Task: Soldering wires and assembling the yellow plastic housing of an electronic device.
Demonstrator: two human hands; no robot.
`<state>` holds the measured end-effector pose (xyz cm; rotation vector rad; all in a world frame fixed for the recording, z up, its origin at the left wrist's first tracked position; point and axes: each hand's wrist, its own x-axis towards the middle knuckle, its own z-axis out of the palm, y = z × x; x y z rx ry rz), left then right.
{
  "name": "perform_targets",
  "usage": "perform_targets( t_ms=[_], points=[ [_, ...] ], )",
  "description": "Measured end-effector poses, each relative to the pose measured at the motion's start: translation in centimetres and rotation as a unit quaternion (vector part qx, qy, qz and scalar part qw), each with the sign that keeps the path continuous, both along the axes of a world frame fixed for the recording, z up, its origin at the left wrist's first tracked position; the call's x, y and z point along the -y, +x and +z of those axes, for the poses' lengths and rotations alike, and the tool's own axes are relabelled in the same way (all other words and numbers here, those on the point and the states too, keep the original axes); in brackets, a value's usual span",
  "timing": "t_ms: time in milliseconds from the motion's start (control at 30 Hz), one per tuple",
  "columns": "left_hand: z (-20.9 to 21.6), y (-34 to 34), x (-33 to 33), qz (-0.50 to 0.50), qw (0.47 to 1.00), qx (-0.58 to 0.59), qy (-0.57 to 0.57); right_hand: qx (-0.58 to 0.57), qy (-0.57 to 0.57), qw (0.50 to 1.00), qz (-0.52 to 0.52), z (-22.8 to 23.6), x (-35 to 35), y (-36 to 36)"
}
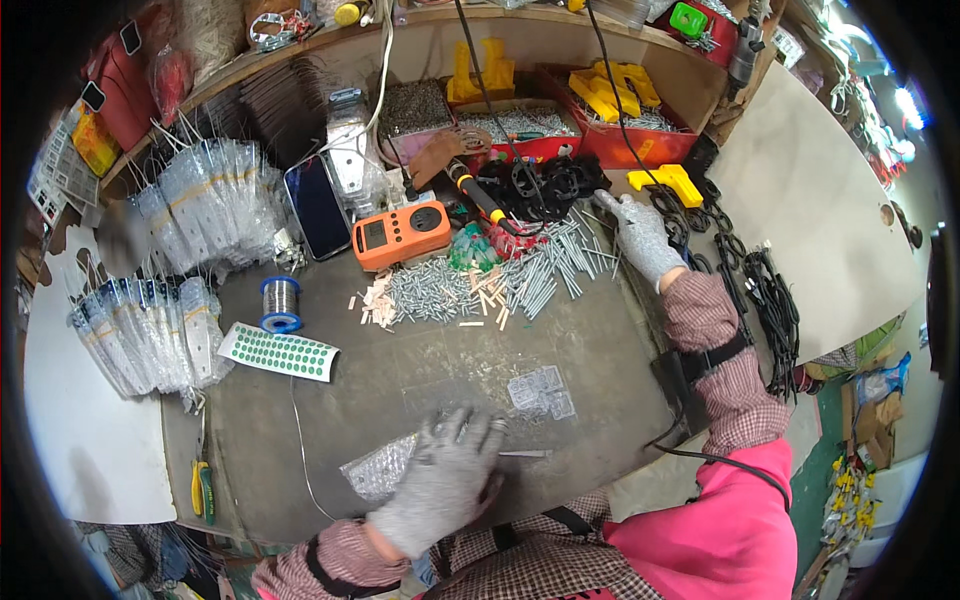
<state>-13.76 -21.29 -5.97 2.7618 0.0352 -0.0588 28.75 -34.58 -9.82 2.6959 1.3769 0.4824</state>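
Note:
My left hand (pixel 445 485), in a grey glove, is palm down over the near side of the worktable, its fingers a little apart and slightly blurred. Partly under it lies a clear plastic packet (pixel 382 468), and a thin pale strip (pixel 525 454) shows beside its fingers. What is beneath the palm is hidden. Farther off to the right, my gloved right hand (pixel 645 238) stretches its fingers toward a pile of black parts (pixel 545 185), with nothing visible in its grasp. Small clear plastic pieces (pixel 542 392) lie between the hands.
Loose screws (pixel 430 290) and long bolts (pixel 550 270) lie beyond, near an orange meter (pixel 402 235) and phone (pixel 317 208). A solder spool (pixel 281 303), green-dotted sticker sheet (pixel 278 352) and bundled clear packs (pixel 150 335) are left. Black cables (pixel 770 310) lie right; red bins (pixel 640 140) behind.

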Motion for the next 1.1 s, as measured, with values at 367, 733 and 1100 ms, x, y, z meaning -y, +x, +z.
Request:
perform_targets(
  t_ms=[367,733,1100],
  points=[
    [-4.4,2.5,-0.6,0.133,0.931,0.135,-0.31,-0.556,0.05,0.827,0.063,5.1,1.2,-22.0],
    [-3.9,1.7,0.6,0.01,0.997,0.07,-0.02,-0.667,0.08,0.74,-0.021,5.5,0.1,-23.4],
    [-3.9,1.6,0.3,0.021,0.996,0.087,-0.03,-0.691,0.069,0.718,-0.041,5.3,-0.5,-24.9]
  ],
)
